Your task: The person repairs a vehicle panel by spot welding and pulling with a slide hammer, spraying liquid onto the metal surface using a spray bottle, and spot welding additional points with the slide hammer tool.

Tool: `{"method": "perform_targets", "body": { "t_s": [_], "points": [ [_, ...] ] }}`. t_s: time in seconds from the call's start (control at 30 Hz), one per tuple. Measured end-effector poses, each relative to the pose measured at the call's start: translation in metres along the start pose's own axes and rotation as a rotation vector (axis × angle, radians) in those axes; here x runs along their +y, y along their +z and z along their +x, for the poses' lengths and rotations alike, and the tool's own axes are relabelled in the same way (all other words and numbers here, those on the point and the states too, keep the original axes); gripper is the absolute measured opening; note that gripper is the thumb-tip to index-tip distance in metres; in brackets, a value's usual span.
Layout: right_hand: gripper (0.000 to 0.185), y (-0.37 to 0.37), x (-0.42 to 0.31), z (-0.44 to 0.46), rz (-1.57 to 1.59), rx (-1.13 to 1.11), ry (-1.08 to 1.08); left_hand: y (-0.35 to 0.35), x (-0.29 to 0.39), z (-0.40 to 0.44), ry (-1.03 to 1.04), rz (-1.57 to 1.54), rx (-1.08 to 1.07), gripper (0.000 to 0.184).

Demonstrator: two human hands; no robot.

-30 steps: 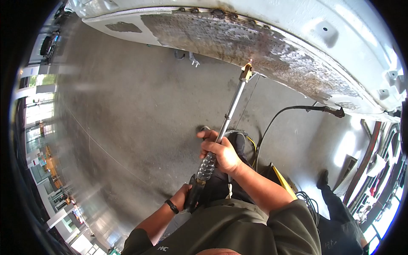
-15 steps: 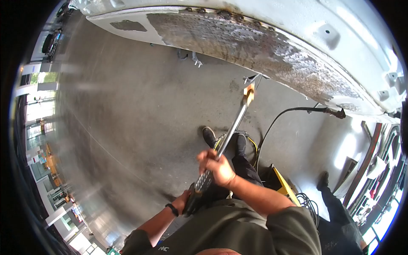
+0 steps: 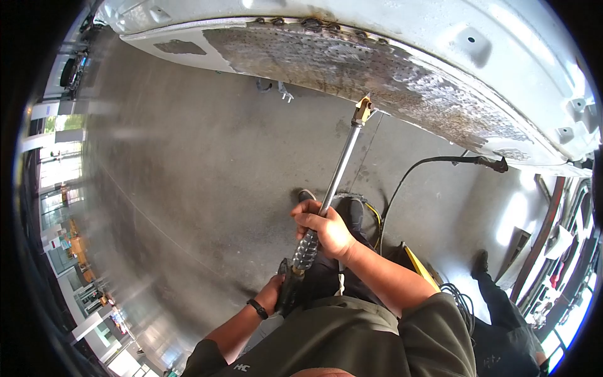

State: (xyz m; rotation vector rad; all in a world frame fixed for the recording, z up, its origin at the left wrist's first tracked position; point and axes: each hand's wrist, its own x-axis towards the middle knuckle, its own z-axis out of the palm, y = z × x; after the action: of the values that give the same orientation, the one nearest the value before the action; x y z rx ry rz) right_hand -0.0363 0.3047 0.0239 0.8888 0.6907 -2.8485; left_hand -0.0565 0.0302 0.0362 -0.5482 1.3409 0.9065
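A slide hammer (image 3: 342, 163) runs from my body up to a white vehicle panel (image 3: 289, 56) that has a large patch of stripped, rough grey-brown metal. Its brass-coloured head (image 3: 362, 111) is at the panel's lower edge; I cannot tell whether it touches. My right hand (image 3: 326, 231) is closed around the bright shaft, just ahead of the knurled weight (image 3: 306, 251). Nearer my waist, my left hand (image 3: 272, 293) grips the black rear handle (image 3: 289, 292), with its fingers partly hidden. A thin metal piece (image 3: 381, 112) sticks out from the panel edge beside the head.
A black cable (image 3: 421, 164) with a clamp (image 3: 499, 164) hangs from the panel's right end and curves down near my feet. A yellow-edged unit (image 3: 419, 269) and coiled cables (image 3: 461, 298) lie at my right. Another person's leg (image 3: 493, 292) shows at lower right, near a parts rack (image 3: 562, 245).
The slide hammer's head has moved up to the panel's lower edge. My right hand has shifted slightly up with the shaft, and more of the knurled weight shows.
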Motion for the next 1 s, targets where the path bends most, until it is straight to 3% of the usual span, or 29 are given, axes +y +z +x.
{"method": "perform_targets", "body": {
  "t_s": [0.27,0.37,0.4,0.47,0.6,0.7,0.73,0.77,0.8,0.87,0.93,1.0],
  "points": [
    [0.023,-0.003,-0.002,0.001,0.019,-0.011,0.006,-0.030,-0.023,0.018,-0.127,-0.021,0.017,0.058],
    [0.033,-0.002,-0.009,-0.002,0.052,-0.012,0.005,-0.037,-0.032,0.017,-0.185,-0.116,-0.003,0.058],
    [0.046,-0.005,-0.015,0.002,0.044,-0.008,-0.015,-0.036,-0.032,0.014,-0.184,-0.106,0.002,0.058],
    [0.057,-0.021,-0.042,0.017,-0.065,-0.075,-0.142,-0.040,-0.036,0.009,-0.174,-0.086,0.007,0.058],
    [0.074,-0.051,-0.119,0.067,0.047,-0.130,-0.313,-0.042,-0.046,0.009,-0.131,-0.078,-0.037,0.058],
    [0.070,-0.049,-0.083,0.061,-0.074,-0.098,-0.447,-0.035,-0.037,0.004,-0.119,-0.092,-0.029,0.056],
    [0.061,-0.034,-0.041,0.037,-0.048,-0.127,-0.510,-0.032,-0.035,0.002,-0.120,-0.101,-0.016,0.055],
    [0.049,-0.021,-0.012,0.009,-0.257,-0.175,-0.418,-0.036,-0.036,0.005,-0.161,-0.123,-0.037,0.053],
    [0.038,-0.012,0.039,-0.002,0.041,-0.117,-0.150,-0.043,-0.040,0.008,-0.202,-0.147,-0.060,0.052],
    [0.026,-0.013,0.063,-0.018,0.229,-0.111,-0.040,-0.036,-0.049,0.003,-0.236,-0.170,-0.024,0.049],
    [0.022,-0.013,0.063,-0.022,0.153,0.038,0.006,-0.027,-0.043,-0.009,-0.225,-0.120,0.086,0.047],
    [0.021,-0.022,0.057,-0.020,0.166,0.059,0.045,-0.037,-0.060,0.006,-0.243,-0.149,0.042,0.047]
  ]
}}
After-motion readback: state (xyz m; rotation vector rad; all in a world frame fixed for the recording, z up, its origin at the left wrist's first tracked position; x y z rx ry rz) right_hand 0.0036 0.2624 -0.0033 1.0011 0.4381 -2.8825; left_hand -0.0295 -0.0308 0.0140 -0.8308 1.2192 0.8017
